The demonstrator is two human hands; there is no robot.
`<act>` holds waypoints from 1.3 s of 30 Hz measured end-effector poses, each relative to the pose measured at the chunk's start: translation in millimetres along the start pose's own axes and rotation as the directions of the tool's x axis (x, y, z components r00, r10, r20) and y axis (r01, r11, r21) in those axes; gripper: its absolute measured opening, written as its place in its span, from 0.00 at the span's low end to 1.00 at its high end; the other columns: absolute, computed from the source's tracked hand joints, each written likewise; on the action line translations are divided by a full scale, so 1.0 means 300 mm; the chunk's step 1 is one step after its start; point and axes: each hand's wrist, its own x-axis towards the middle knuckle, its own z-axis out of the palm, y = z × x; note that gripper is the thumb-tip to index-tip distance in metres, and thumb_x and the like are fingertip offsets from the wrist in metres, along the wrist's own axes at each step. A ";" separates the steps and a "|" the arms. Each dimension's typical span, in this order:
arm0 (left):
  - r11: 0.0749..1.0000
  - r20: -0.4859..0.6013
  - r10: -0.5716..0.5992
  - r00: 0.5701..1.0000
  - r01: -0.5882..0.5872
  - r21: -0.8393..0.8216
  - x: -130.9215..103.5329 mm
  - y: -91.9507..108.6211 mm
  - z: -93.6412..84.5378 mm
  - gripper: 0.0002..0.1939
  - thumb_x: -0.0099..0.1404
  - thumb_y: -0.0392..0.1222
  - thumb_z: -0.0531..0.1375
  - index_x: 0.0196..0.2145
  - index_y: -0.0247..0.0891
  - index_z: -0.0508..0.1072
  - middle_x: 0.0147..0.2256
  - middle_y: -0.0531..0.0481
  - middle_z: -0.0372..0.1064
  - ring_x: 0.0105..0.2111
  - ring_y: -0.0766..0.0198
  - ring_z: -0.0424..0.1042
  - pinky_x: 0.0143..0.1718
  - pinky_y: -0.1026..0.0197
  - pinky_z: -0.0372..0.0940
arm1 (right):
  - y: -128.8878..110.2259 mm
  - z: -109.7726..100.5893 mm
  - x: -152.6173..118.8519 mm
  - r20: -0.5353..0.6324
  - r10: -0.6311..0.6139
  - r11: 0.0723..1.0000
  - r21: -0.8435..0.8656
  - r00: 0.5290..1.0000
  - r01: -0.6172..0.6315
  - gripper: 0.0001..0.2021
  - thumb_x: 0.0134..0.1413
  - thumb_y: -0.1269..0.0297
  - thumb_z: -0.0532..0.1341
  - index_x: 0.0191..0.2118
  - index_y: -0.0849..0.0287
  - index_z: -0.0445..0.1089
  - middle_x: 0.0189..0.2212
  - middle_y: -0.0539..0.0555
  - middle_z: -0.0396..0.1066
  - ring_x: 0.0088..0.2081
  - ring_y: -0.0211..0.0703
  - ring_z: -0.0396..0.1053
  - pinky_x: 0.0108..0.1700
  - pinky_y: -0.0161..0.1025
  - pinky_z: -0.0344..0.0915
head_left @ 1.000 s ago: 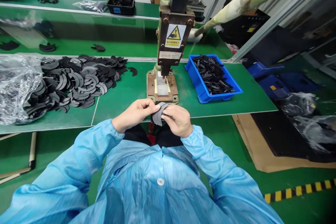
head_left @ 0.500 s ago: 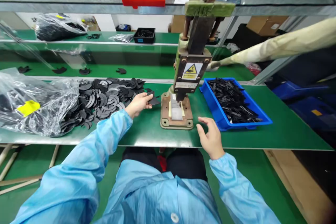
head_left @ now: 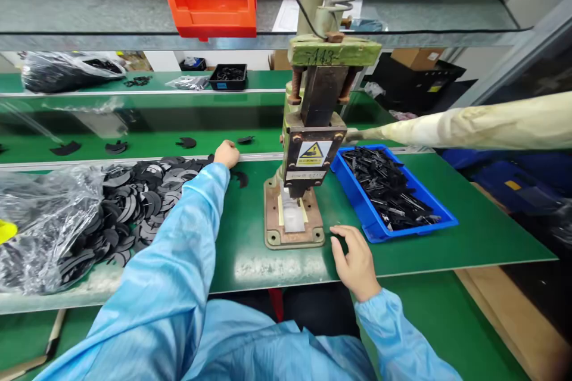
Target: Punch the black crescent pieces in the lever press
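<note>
My left hand (head_left: 227, 155) reaches to the far edge of the green table, beside the raised green strip behind it. Its fingers point away from me and are mostly hidden, so whether they hold anything does not show. A black curved piece (head_left: 245, 140) lies on the strip just right of the hand. Another curved piece (head_left: 241, 179) is on the table below it. To the left spreads a pile of black curved pieces (head_left: 149, 202). My right hand (head_left: 355, 262) rests open near the table's front, thumb and fingers apart, right of the hand press (head_left: 294, 238).
A blue bin (head_left: 413, 229) full of thin black parts stands right of the press. The press lever (head_left: 482, 122) stretches to the right. Several curved pieces lie spaced along the green strip (head_left: 152, 146). A clear plastic bag (head_left: 40, 226) lies left; an orange bin (head_left: 214, 27) hangs above.
My left hand has moved farther from me to the strip, where a curved piece now lies beside it. The view has shifted. My right hand stays open near the press.
</note>
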 end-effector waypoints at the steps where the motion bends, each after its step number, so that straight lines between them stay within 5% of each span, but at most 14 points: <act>1: 0.994 0.002 0.052 0.999 -0.052 0.093 -0.030 -0.015 -0.005 0.15 0.70 0.35 0.63 0.53 0.29 0.77 0.55 0.27 0.75 0.61 0.39 0.74 0.66 0.39 0.65 | 0.001 0.001 0.000 0.001 0.005 1.000 0.000 1.000 -0.005 0.11 0.69 0.62 0.60 0.53 0.51 0.75 0.48 0.60 0.80 0.53 0.55 0.79 0.56 0.59 0.78; 3: 0.944 0.068 0.185 0.980 -0.196 0.266 -0.113 -0.042 -0.007 0.14 0.73 0.38 0.60 0.52 0.29 0.79 0.58 0.26 0.74 0.64 0.39 0.70 0.68 0.40 0.61 | 0.001 0.004 0.000 0.002 0.011 1.000 -0.001 1.000 -0.011 0.10 0.69 0.62 0.60 0.52 0.52 0.75 0.48 0.60 0.80 0.52 0.54 0.78 0.56 0.58 0.78; 6: 0.757 0.275 0.341 0.899 -0.436 0.488 -0.271 -0.077 0.010 0.20 0.77 0.43 0.55 0.53 0.27 0.80 0.57 0.25 0.74 0.62 0.39 0.72 0.65 0.42 0.63 | -0.005 0.006 0.004 -0.003 0.004 1.000 -0.005 1.000 -0.004 0.09 0.70 0.61 0.59 0.49 0.53 0.75 0.46 0.59 0.80 0.51 0.53 0.79 0.55 0.56 0.77; 10: 0.675 0.325 0.377 0.867 -0.497 0.545 -0.467 -0.112 0.027 0.24 0.78 0.45 0.54 0.60 0.26 0.77 0.65 0.25 0.70 0.64 0.39 0.69 0.64 0.42 0.64 | -0.022 0.007 0.019 -0.003 -0.024 0.999 -0.021 1.000 0.024 0.09 0.70 0.60 0.58 0.46 0.55 0.75 0.43 0.59 0.80 0.48 0.51 0.79 0.53 0.53 0.77; 14: 0.689 0.336 0.447 0.829 -0.559 0.462 -0.568 -0.133 0.002 0.23 0.78 0.48 0.56 0.60 0.31 0.79 0.63 0.29 0.73 0.62 0.39 0.68 0.61 0.40 0.65 | -0.039 0.012 0.033 0.006 -0.039 0.998 -0.049 0.999 0.039 0.09 0.70 0.59 0.59 0.44 0.55 0.75 0.42 0.58 0.80 0.46 0.50 0.79 0.51 0.52 0.77; 17: 0.745 0.327 0.462 0.825 -0.560 0.362 -0.562 -0.157 -0.041 0.21 0.75 0.40 0.57 0.60 0.34 0.79 0.60 0.33 0.76 0.60 0.43 0.70 0.63 0.43 0.65 | -0.045 0.015 0.036 0.001 -0.034 0.997 -0.067 0.999 0.034 0.10 0.70 0.58 0.59 0.43 0.55 0.75 0.41 0.58 0.80 0.45 0.49 0.79 0.51 0.51 0.77; 21: 0.772 0.304 0.477 0.824 -0.559 0.302 -0.508 -0.206 -0.078 0.31 0.67 0.27 0.55 0.66 0.33 0.76 0.65 0.34 0.73 0.64 0.44 0.68 0.67 0.44 0.63 | -0.051 0.020 0.041 0.000 -0.021 0.997 -0.076 1.000 0.021 0.11 0.69 0.57 0.58 0.43 0.56 0.76 0.41 0.59 0.80 0.45 0.49 0.78 0.51 0.51 0.76; 28: 0.666 0.454 0.586 0.671 -0.718 0.201 -0.518 -0.272 -0.007 0.28 0.70 0.34 0.54 0.65 0.41 0.78 0.68 0.43 0.73 0.70 0.49 0.67 0.74 0.44 0.59 | -0.066 0.030 0.033 0.002 0.008 0.996 -0.091 1.000 -0.008 0.12 0.70 0.57 0.58 0.41 0.56 0.75 0.39 0.57 0.79 0.44 0.46 0.76 0.50 0.48 0.75; 33: 0.623 0.430 0.631 0.646 -0.752 0.214 -0.523 -0.284 0.027 0.25 0.75 0.41 0.51 0.61 0.39 0.80 0.66 0.41 0.75 0.68 0.46 0.71 0.71 0.42 0.63 | -0.055 0.022 0.023 -0.042 0.027 0.995 -0.092 0.999 -0.031 0.13 0.71 0.55 0.59 0.42 0.59 0.74 0.40 0.54 0.77 0.45 0.42 0.75 0.52 0.46 0.73; 39: 0.655 0.368 0.636 0.679 -0.726 0.207 -0.535 -0.293 0.044 0.23 0.72 0.42 0.52 0.57 0.41 0.80 0.61 0.41 0.79 0.66 0.44 0.73 0.70 0.39 0.65 | -0.060 -0.001 0.004 -0.041 0.004 0.998 -0.056 0.999 -0.006 0.12 0.73 0.57 0.55 0.42 0.56 0.73 0.40 0.56 0.77 0.45 0.44 0.73 0.53 0.46 0.73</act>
